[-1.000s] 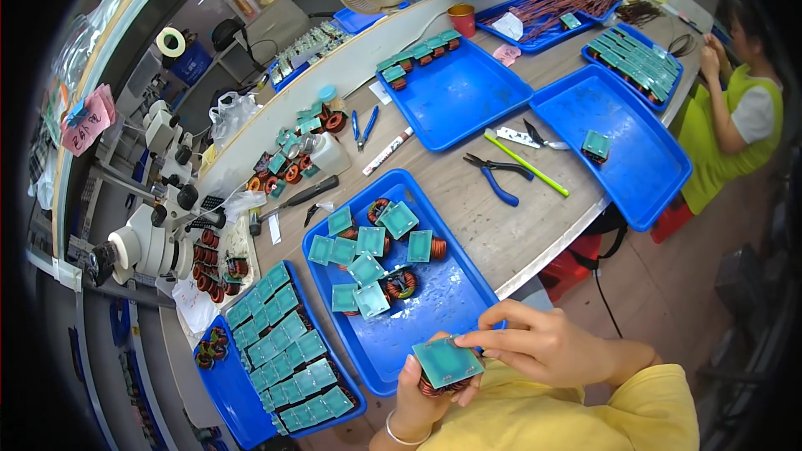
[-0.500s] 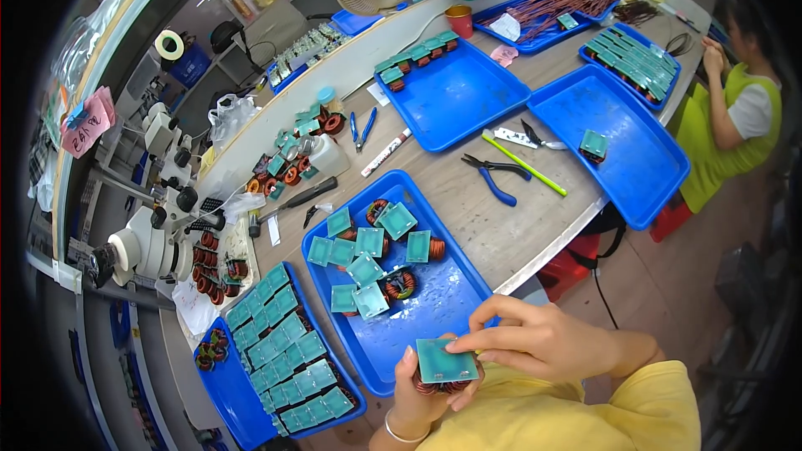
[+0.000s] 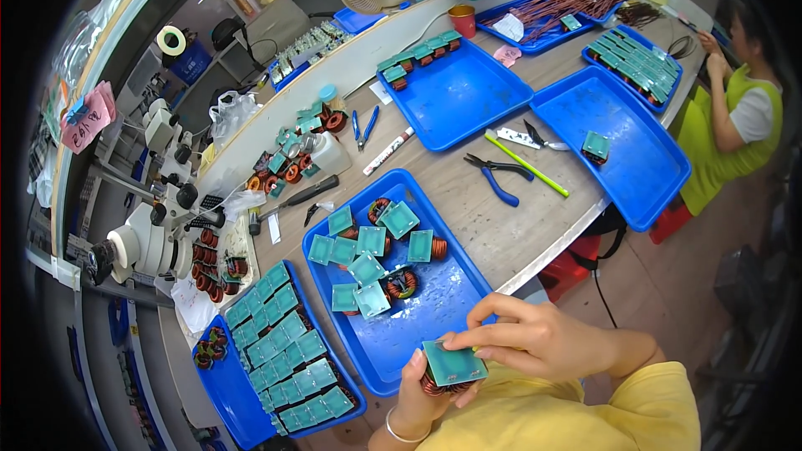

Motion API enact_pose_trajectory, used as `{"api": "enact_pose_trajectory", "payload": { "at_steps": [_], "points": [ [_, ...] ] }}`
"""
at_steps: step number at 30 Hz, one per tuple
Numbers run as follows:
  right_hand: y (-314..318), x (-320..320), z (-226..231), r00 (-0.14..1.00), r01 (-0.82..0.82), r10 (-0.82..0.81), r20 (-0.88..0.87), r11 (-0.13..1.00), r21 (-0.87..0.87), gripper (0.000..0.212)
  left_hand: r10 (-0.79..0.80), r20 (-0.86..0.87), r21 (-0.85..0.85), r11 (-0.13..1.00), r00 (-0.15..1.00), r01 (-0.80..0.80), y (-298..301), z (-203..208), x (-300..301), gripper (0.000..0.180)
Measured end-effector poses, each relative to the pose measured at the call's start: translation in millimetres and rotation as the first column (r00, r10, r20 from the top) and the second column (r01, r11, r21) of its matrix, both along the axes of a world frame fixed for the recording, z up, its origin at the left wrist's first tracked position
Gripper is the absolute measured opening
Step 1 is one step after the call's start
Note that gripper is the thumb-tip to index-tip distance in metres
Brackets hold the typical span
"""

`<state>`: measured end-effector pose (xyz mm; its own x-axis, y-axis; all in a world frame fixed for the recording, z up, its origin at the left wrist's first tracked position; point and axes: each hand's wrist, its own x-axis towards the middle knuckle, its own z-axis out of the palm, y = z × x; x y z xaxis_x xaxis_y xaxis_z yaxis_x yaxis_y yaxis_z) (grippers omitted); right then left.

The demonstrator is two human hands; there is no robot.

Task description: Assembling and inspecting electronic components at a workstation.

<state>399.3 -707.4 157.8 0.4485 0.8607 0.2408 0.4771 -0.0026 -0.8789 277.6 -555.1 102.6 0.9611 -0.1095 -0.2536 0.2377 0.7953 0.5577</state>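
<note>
Low at the front, my left hand (image 3: 412, 399) is closed around a copper-wound coil with a square green circuit board (image 3: 455, 365) on top. The board faces up, a little tilted. My right hand (image 3: 539, 341) reaches across from the right, its fingertips bent onto the board's far edge and right corner; its thumb is mostly hidden. Just beyond my hands lies a blue tray (image 3: 426, 330) with several loose board-topped coils (image 3: 370, 240). To the left, another blue tray (image 3: 219, 384) carries close rows of green boards (image 3: 276, 351) and a few bare coils (image 3: 210, 349).
Pliers (image 3: 497, 175), a yellow-green stick (image 3: 526, 164) and a screwdriver (image 3: 307, 192) lie on the table (image 3: 535, 225). More blue trays (image 3: 455, 92) stand farther back. Microscopes (image 3: 150, 242) line the left. At the far right sits a co-worker (image 3: 718, 125).
The board-topped coil has tilted and shifted slightly right in my left hand. My right fingertips have moved from the board's face to its far edge.
</note>
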Motion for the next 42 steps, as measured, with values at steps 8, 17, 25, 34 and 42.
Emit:
{"api": "enact_pose_trajectory", "payload": {
  "at_steps": [8, 17, 25, 34, 42],
  "points": [
    [3, 12, -11, 0.992, 0.116, -0.123, 0.03, 0.977, 0.18, 0.029, -0.011, 0.105, 0.141, 0.99, 0.994, -0.004, -3, 3, 14, 0.052],
    [4, 52, -111, 0.587, 0.478, -0.218, -0.779, 0.871, 0.117, 0.03, 0.419, -0.006, 0.613, 0.719, 0.908, -0.328, 11, -27, 20, 0.034],
    [23, 61, -151, 0.577, 0.521, -0.265, -0.773, 0.848, 0.098, 0.028, 0.487, 0.026, 0.648, 0.657, 0.873, -0.385, 24, -59, -2, 0.027],
    [33, 55, -159, 0.608, 0.593, -0.353, -0.712, 0.798, 0.111, 0.028, 0.519, 0.09, 0.63, 0.632, 0.85, -0.452, 26, -55, -20, 0.021],
    [33, 55, -155, 0.605, 0.676, -0.445, -0.661, 0.725, 0.131, 0.026, 0.542, 0.325, 0.585, 0.529, 0.775, -0.615, 23, -73, -17, 0.018]
  ]
}}
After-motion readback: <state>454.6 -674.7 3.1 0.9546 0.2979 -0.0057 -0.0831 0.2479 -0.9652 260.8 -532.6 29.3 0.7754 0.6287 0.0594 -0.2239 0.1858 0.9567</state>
